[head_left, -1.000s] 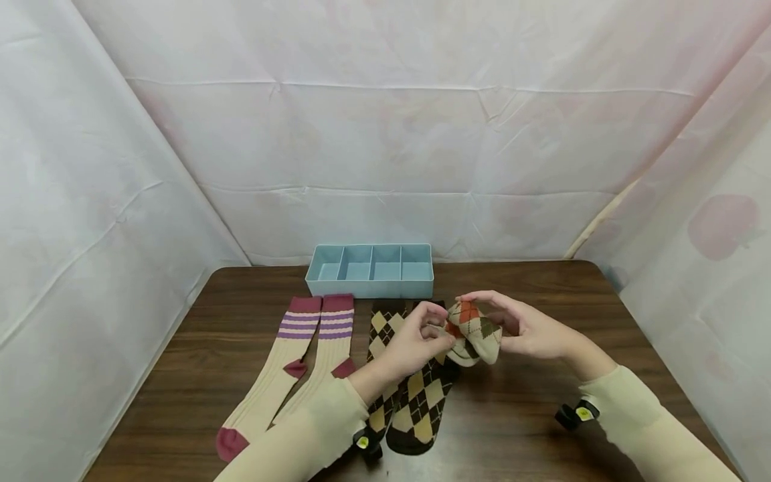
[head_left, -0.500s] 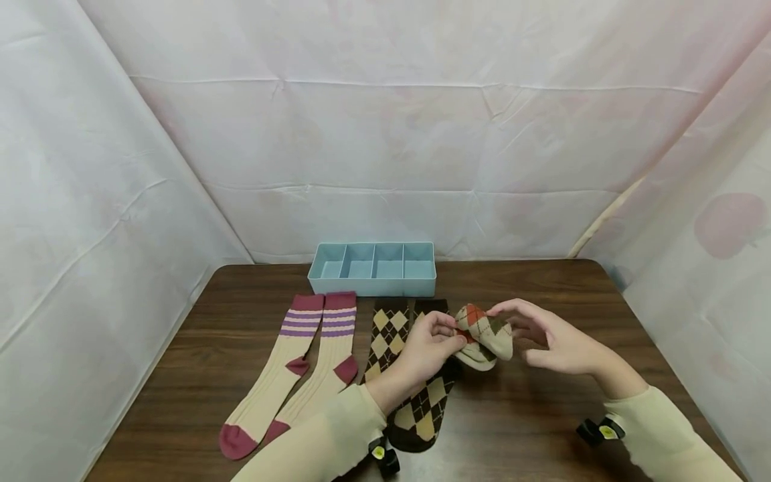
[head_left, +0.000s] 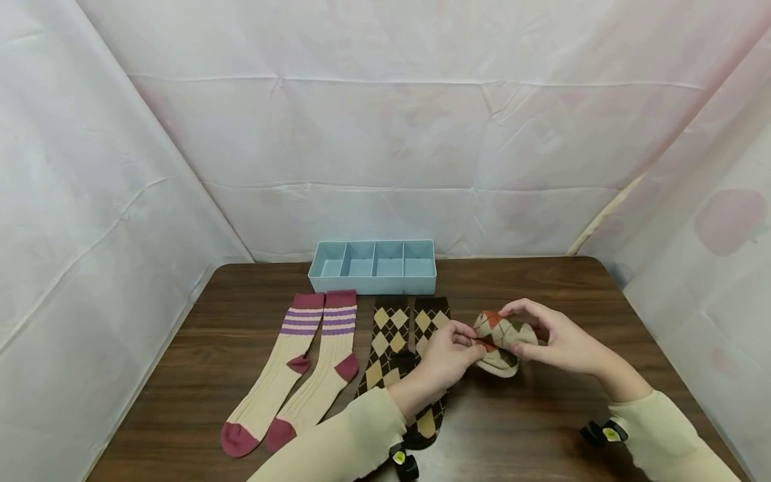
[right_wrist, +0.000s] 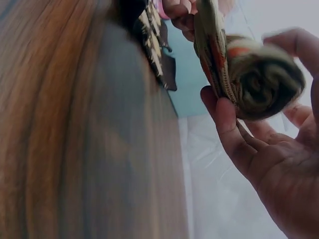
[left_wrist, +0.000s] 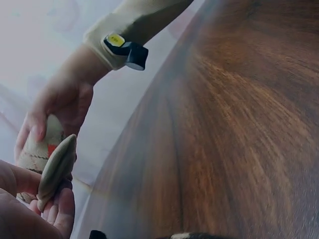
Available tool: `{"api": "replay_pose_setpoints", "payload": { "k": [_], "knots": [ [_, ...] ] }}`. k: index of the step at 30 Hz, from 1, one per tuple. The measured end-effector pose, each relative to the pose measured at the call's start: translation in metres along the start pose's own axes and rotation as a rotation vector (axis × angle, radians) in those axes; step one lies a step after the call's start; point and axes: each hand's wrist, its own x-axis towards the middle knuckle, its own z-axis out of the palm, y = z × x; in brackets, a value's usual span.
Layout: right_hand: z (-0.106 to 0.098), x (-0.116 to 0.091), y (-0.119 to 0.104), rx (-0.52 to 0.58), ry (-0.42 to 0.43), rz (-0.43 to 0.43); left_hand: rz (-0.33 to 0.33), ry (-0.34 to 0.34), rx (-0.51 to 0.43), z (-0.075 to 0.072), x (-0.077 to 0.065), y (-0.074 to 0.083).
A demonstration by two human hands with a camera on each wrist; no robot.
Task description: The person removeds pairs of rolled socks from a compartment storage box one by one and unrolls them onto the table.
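A rolled argyle sock bundle (head_left: 506, 331), beige with orange and green diamonds, is held above the right part of the table. My left hand (head_left: 448, 355) pinches its flap between thumb and fingers at the left side. Around the roll's right side curl the thumb and fingers of my right hand (head_left: 557, 338). In the right wrist view the coiled end of the sock bundle (right_wrist: 266, 87) faces the camera, with fingers under it. The left wrist view shows the flap of the bundle (left_wrist: 57, 167) between the two hands. Whether it is one sock or two, I cannot tell.
Two dark brown argyle socks (head_left: 391, 325) lie flat left of the bundle, partly under my left arm. Farther left lie two cream socks (head_left: 301, 361) with maroon toes and purple stripes. A blue four-section tray (head_left: 372, 284) stands at the table's back edge.
Both hands and the sock bundle have shifted right. The right hand loosened from the roll half a second ago and now holds it again. The left hand has kept its pinch.
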Motion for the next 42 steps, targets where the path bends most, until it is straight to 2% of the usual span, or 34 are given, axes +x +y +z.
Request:
{"api": "replay_pose_setpoints", "payload": {
  "k": [5, 13, 17, 21, 27, 30, 34, 42],
  "knots": [
    [-0.001, -0.007, 0.008, -0.079, 0.027, 0.036, -0.031, -0.009, 0.02, 0.011, -0.001, -0.003],
    [-0.004, -0.014, 0.023, -0.097, -0.049, 0.012, -0.046, -0.039, 0.106, 0.018, -0.004, -0.007],
    [-0.006, -0.017, 0.032, -0.119, -0.057, 0.004, -0.045, -0.058, 0.203, 0.021, -0.007, -0.01],
    [-0.008, -0.019, 0.037, -0.127, -0.071, 0.036, -0.035, -0.08, 0.303, 0.023, -0.008, -0.012],
    [-0.009, -0.019, 0.042, -0.138, -0.105, 0.091, -0.031, -0.112, 0.519, 0.027, -0.009, -0.011],
    [-0.008, -0.018, 0.045, -0.144, -0.088, 0.088, -0.025, -0.134, 0.607, 0.029, -0.009, -0.01],
    [-0.008, -0.019, 0.048, -0.138, -0.026, 0.05, 0.003, -0.162, 0.671, 0.031, -0.01, -0.009],
    [-0.005, -0.019, 0.051, -0.163, 0.014, -0.007, 0.049, -0.214, 0.721, 0.029, -0.014, -0.009]
  ]
}}
